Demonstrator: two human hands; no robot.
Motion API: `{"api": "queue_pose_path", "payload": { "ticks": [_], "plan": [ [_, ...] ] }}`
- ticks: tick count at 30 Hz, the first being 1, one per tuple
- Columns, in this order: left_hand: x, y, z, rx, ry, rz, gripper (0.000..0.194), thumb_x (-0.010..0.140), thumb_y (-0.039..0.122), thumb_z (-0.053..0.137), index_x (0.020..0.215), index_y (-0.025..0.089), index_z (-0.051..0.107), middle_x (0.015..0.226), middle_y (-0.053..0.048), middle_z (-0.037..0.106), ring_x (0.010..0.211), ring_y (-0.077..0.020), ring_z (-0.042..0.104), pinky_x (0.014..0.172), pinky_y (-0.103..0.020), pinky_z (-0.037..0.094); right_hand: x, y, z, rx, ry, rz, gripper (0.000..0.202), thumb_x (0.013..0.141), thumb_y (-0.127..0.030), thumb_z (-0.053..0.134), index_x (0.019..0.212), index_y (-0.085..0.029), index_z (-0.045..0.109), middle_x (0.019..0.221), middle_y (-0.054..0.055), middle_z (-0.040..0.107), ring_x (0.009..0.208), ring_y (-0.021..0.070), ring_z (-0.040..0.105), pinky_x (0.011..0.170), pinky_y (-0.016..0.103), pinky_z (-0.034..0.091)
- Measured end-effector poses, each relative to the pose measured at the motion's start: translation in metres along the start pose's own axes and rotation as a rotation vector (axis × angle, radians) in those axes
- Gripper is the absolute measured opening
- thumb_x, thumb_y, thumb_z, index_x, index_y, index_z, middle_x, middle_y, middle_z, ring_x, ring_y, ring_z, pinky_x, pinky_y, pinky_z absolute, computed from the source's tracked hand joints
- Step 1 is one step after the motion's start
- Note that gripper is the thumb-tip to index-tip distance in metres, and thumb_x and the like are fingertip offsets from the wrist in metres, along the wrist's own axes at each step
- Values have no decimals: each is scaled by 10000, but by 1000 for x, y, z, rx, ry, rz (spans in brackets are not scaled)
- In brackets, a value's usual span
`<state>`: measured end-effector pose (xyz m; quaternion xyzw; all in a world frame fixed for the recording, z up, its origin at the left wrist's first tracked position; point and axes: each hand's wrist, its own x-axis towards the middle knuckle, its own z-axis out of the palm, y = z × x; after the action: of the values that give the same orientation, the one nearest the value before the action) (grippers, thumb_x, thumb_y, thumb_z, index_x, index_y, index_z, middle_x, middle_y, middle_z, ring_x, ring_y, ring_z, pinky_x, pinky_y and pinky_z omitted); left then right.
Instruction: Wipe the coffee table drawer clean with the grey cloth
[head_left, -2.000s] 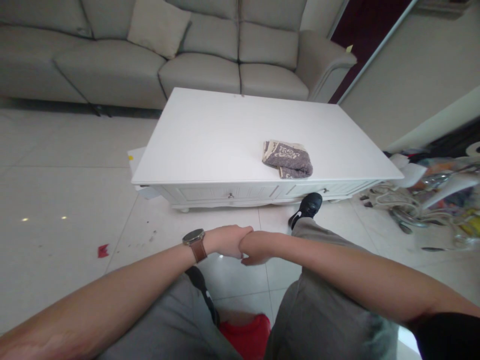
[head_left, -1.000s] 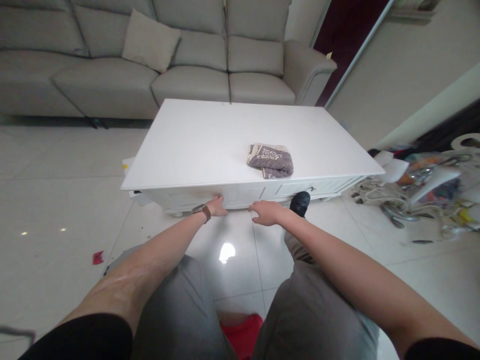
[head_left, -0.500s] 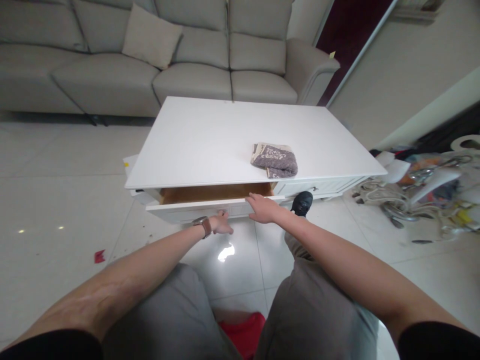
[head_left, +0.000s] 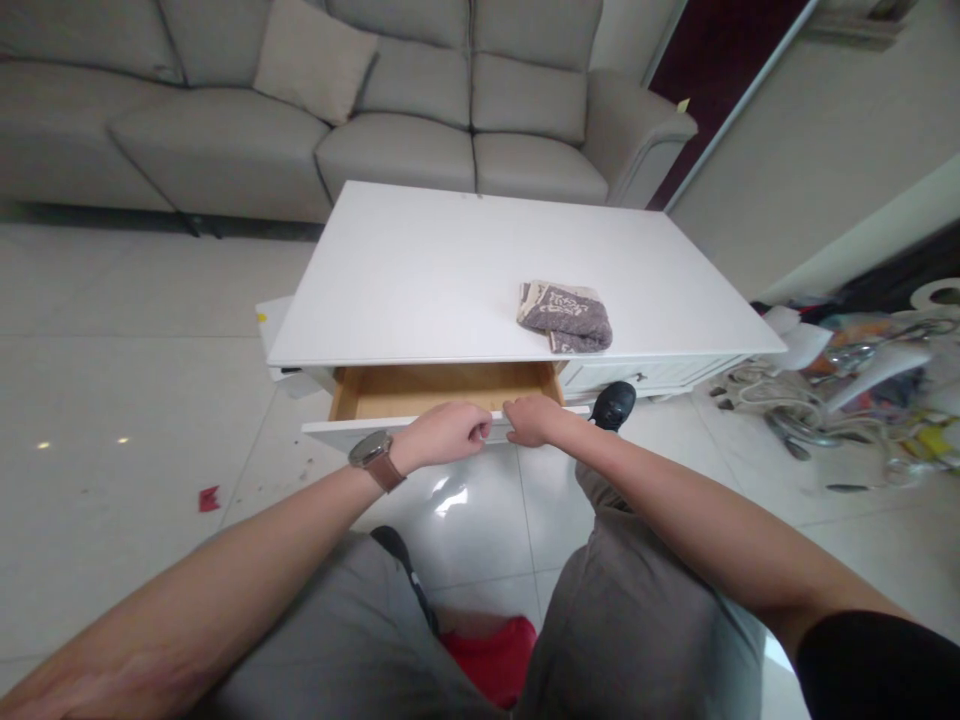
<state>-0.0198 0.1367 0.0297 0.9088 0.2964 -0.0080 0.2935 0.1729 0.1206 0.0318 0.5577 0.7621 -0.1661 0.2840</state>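
Where drawer (head_left: 442, 392) stood half out, now further out; both hands (head_left: 487, 428) grip its front edge.

Both bare forearms reach forward and slightly inward from the lower corners of the view, so the two hands sit close together, just apart. The left hand (head_left: 444, 432) is curled, knuckles up, fingers bent under, with a brown-strapped watch (head_left: 374, 455) on its wrist. The right hand (head_left: 531, 419) is also curled, palm down, fingers folded over an edge.
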Motion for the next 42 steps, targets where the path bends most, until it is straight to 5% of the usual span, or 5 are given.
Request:
{"api": "queue_pose_path", "payload": {
  "ticks": [3, 5, 10, 20, 42],
  "plan": [
    [-8, -5, -4, 145, 111, -51, 276, 823, 157, 625, 1092, 179, 684, 1102, -95, 740, 1001, -239, 687, 784, -303, 502, 1, -7, -3, -26, -46, -23, 553, 949, -383, 656, 1398, -62, 636, 1319, 255, 707, 1211, 366, 697, 943, 433, 573],
    [-13, -9, 0, 237, 41, -115, 322, 835, 189, 664, 1154, 147, 685, 1181, -149, 732, 1075, -282, 692, 822, -333, 523, 2, -11, -3, -47, -63, -34, 546, 942, -380, 668, 1392, -71, 652, 1321, 255, 706, 1215, 363, 697, 940, 428, 579],
    [-21, -9, 12, 322, -179, -193, 244, 888, 185, 630, 1093, 122, 748, 1099, -187, 768, 1003, -316, 740, 793, -364, 549, 5, -16, 2, -104, -107, -56, 476, 926, -348, 695, 1326, -91, 720, 1297, 254, 718, 1213, 367, 701, 928, 429, 597],
    [-15, 2, 33, 468, -46, -120, 279, 938, 5, 516, 1011, 65, 779, 952, -198, 776, 955, -277, 759, 807, -355, 572, 3, -18, 13, -168, -38, -93, 349, 940, -69, 582, 1235, -74, 768, 1197, 260, 751, 1196, 355, 716, 939, 422, 595],
    [-47, 31, 73, 425, -157, 25, 214, 900, 6, 588, 904, 107, 778, 877, -168, 775, 842, -264, 762, 760, -350, 578, -29, -47, 49, -138, -266, -268, 363, 863, -189, 756, 1223, -157, 788, 1217, 203, 762, 1142, 351, 731, 864, 401, 566]
  ]
}}
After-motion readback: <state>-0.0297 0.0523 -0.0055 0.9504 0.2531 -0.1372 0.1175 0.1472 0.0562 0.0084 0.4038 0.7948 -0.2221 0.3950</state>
